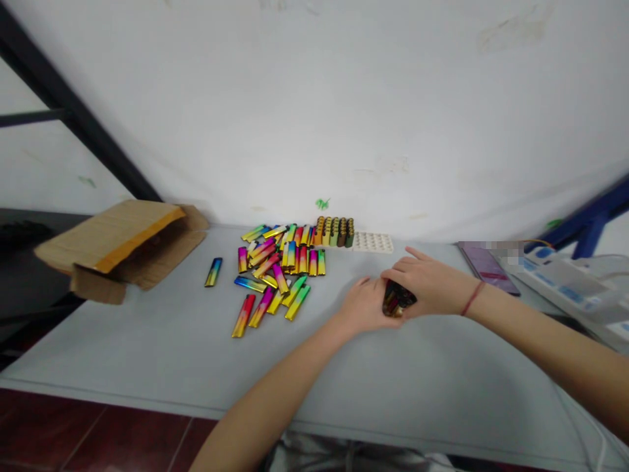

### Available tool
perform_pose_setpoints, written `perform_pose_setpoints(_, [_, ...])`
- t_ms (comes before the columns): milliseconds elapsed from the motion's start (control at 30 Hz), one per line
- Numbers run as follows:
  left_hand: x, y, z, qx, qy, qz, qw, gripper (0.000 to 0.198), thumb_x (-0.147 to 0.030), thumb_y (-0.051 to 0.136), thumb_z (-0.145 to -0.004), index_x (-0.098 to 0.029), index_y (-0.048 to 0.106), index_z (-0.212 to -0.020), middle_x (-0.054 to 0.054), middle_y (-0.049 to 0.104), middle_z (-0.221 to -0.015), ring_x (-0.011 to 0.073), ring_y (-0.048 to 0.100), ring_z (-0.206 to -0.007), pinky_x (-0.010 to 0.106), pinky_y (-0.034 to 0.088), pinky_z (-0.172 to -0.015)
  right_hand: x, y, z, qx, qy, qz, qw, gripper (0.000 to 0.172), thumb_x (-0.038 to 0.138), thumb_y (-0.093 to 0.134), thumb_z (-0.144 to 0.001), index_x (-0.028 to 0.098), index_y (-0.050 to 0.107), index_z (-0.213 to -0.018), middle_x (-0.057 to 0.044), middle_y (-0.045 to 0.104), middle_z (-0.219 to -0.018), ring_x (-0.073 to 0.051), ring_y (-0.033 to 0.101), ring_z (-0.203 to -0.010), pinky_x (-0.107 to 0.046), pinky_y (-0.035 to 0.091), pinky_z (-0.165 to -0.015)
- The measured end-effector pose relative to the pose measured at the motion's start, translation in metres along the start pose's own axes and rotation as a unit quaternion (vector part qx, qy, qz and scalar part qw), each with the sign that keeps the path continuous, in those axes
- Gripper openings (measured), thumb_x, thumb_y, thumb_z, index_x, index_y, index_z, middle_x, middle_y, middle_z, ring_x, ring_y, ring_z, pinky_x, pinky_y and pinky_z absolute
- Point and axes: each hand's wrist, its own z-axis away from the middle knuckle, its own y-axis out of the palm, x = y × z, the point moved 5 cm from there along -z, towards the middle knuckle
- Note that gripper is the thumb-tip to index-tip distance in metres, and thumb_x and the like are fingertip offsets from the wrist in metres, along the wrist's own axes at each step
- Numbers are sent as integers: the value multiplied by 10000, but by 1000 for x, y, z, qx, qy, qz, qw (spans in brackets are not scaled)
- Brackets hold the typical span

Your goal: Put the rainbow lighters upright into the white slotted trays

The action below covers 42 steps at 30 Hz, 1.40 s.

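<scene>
My left hand (364, 304) and my right hand (423, 282) are closed together around a bundle of lighters (397, 299), just above the right half of the table. Only dark, shiny ends of the bundle show between the fingers; the rest is hidden. Behind my hands lies a white tray with round holes (374, 242). Several lighters stand upright in rows (335, 231) at its left end. Farther left, a loose pile of shiny rainbow-coloured lighters (278, 275) is spread on the table, and one blue and gold lighter (213, 272) lies apart.
An open cardboard box (128, 236) lies on its side at the left of the grey table (162, 354). At the right are a phone (489, 267) and a white power strip (565, 288) with cables. A white wall (314, 118) rises behind the table.
</scene>
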Motion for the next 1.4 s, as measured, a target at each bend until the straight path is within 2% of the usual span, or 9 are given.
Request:
perform_pose_setpoints(100, [-2, 0, 1, -12, -3, -13, 1000, 629, -494, 758, -646, -160, 513, -1119, 162, 683, -1140, 349, 650, -1061, 501, 480, -990, 2, -1, 2, -2, 1, 15, 1000, 530, 347, 807, -676, 140, 635, -1133, -145, 710, -1011, -324, 643, -1025, -552, 295, -1105])
perform_pose_setpoints(233, [-4, -1, 3, -19, 1, -16, 1000, 598, -450, 748, -644, -169, 492, -1105, 146, 673, -1125, 337, 651, -1053, 487, 503, -959, 5, -2, 4, -2, 0, 18, 1000, 480, 257, 763, -712, 113, 630, -1149, -151, 696, -1008, -314, 631, -1022, -514, 319, -1091])
perform_pose_setpoints(467, [-3, -8, 8, -44, -45, 89, 994, 575, -388, 697, -707, -137, 471, -1172, 169, 649, -1125, 361, 651, -1023, 501, 549, -856, 5, -6, 5, -40, -13, -22, 999, 445, 217, 734, -730, 113, 616, -1147, -139, 674, -950, -300, 608, -937, -447, 405, -969])
perform_pose_setpoints(700, [7, -8, 6, -43, -10, 162, 986, 644, -388, 756, -710, -141, 448, -1219, 193, 606, -1216, 355, 589, -1143, 499, 501, -951, 6, -14, 3, -40, -1, -63, 997, 466, 189, 768, -720, 113, 601, -1149, -137, 682, -943, -299, 607, -935, -392, 442, -874])
perform_pose_setpoints(867, [11, -3, 8, -9, -45, 173, 984, 576, -447, 686, -787, -163, 422, -1213, 144, 656, -1044, 326, 656, -969, 446, 534, -806, 3, -17, 1, -53, 18, -84, 995, 483, 162, 775, -709, 131, 594, -1157, -124, 690, -932, -300, 623, -942, -368, 460, -836])
perform_pose_setpoints(1000, [11, -5, 9, -15, -50, 185, 981, 485, -444, 675, -793, -190, 434, -1129, 121, 655, -962, 328, 667, -915, 411, 528, -745, 1, -15, 2, -39, 22, -76, 996, 480, 204, 790, -715, 139, 585, -1144, -124, 696, -949, -307, 634, -946, -385, 464, -849])
perform_pose_setpoints(1133, [12, -10, 8, -33, -47, 213, 975, 444, -415, 628, -823, -204, 415, -1151, 123, 653, -1037, 316, 673, -943, 409, 528, -777, 0, -17, 1, -51, 37, -69, 996, 370, 137, 714, -762, 153, 584, -1107, -111, 699, -958, -288, 646, -951, -376, 463, -871])
perform_pose_setpoints(1267, [13, -10, 7, -35, -43, 232, 971, 464, -451, 560, -872, -202, 401, -1230, 146, 644, -1143, 326, 662, -1028, 431, 527, -831, -2, -18, -1, -48, 55, -86, 994, 378, 94, 651, -786, 162, 576, -1150, -92, 714, -969, -268, 671, -966, -361, 472, -892])
perform_pose_setpoints(1400, [13, -12, 8, -49, -25, 256, 965, 449, -445, 574, -878, -181, 449, -1219, 140, 651, -1132, 304, 649, -1013, 436, 519, -867, -10, -19, -2, -41, 90, -126, 987, 435, 82, 615, -793, 167, 559, -1217, -75, 743, -945, -251, 704, -922, -336, 508, -817])
